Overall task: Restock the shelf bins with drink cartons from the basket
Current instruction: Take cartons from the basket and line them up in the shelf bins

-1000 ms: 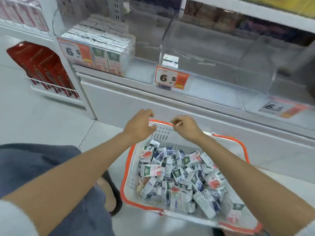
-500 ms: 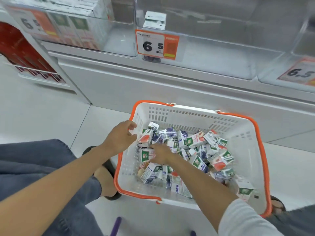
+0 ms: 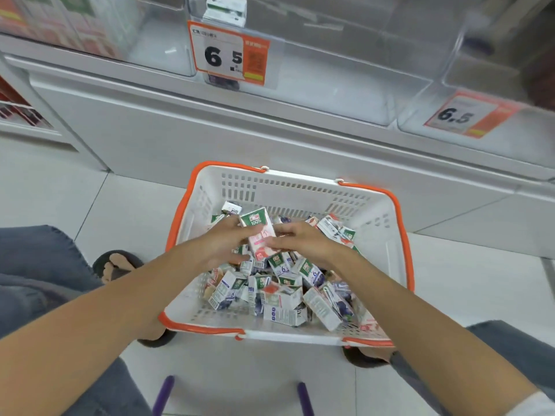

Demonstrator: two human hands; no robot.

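Left hand (image 3: 222, 246), right hand (image 3: 301, 241) grip one pink carton (image 3: 260, 235) — over the basket (image 3: 300, 190).

One basket (image 3: 403, 235), two hands (image 3: 222, 244) (image 3: 301, 243), two price tags (image 3: 223, 52) (image 3: 468, 115), many cartons (image 3: 285, 298)

Bare left hand (image 3: 220, 246) and right hand (image 3: 301, 240); white sleeve (image 3: 536, 406) at five o'clock. Grey-blue trousers (image 3: 33, 265) at nine and four o'clock, black sandals (image 3: 360, 361).

An orange-and-white price tag (image 3: 229, 54) reads 6.5 at upper centre; a second price tag (image 3: 468, 115) sits at right. On the pale tiled floor (image 3: 60, 199) a black sandal (image 3: 115, 264) shows left, two purple bars (image 3: 163, 394) below.
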